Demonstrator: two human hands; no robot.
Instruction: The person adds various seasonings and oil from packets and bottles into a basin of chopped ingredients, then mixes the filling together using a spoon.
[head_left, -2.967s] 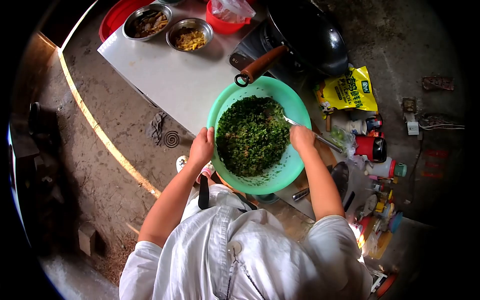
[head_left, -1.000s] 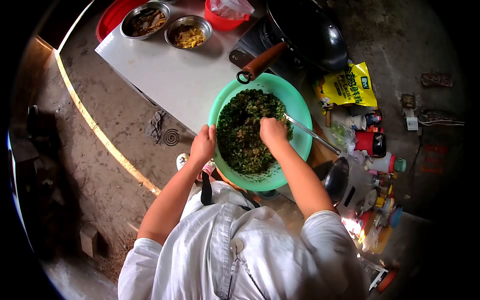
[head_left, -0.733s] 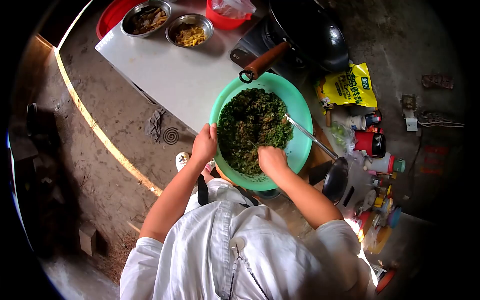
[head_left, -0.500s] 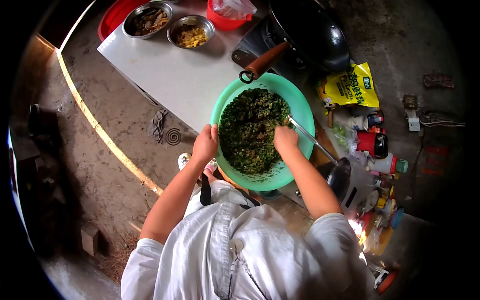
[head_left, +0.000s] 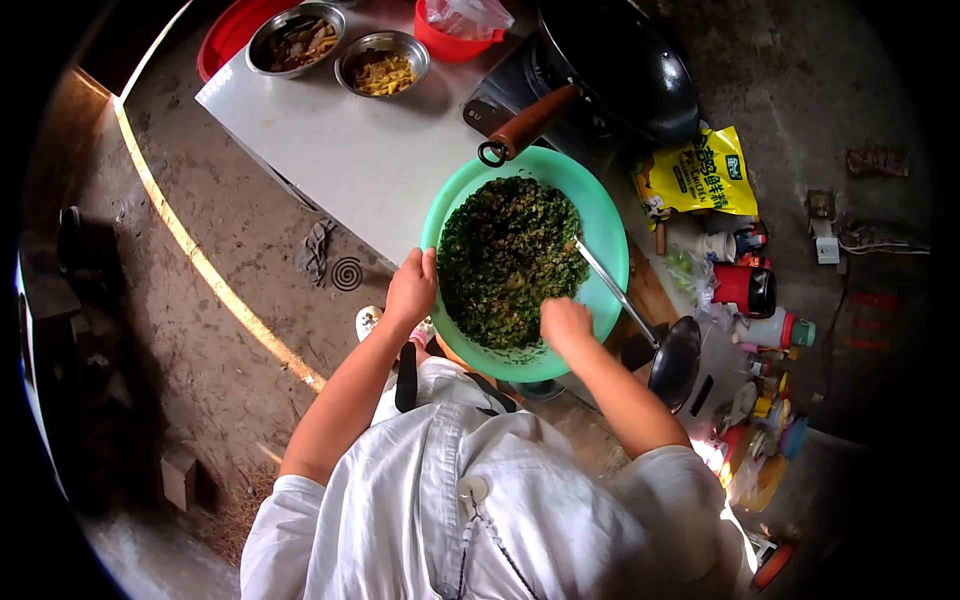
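A large mint-green basin (head_left: 603, 210) holds a chopped dark-green mixture (head_left: 510, 260) with brownish bits in it. My left hand (head_left: 411, 288) is closed on the basin's left rim, thumb on top. Over the lower right of the mixture, my right hand (head_left: 567, 322) is curled into a fist; whatever it holds, if anything, is hidden. A metal ladle (head_left: 675, 365) lies across the basin's right rim, its handle end over the mixture and its dark round head outside.
Behind the basin, a black wok (head_left: 640, 80) with a wooden handle sits on a stove. Two steel bowls (head_left: 383, 64) of food and a red container (head_left: 450, 40) stand on the white table (head_left: 310, 140). A yellow packet (head_left: 697, 175) and several jars are at right.
My right hand has moved down toward the near edge of the basin, and the mixture's surface has shifted. My left hand stays on the rim. The ladle's head has shifted slightly.
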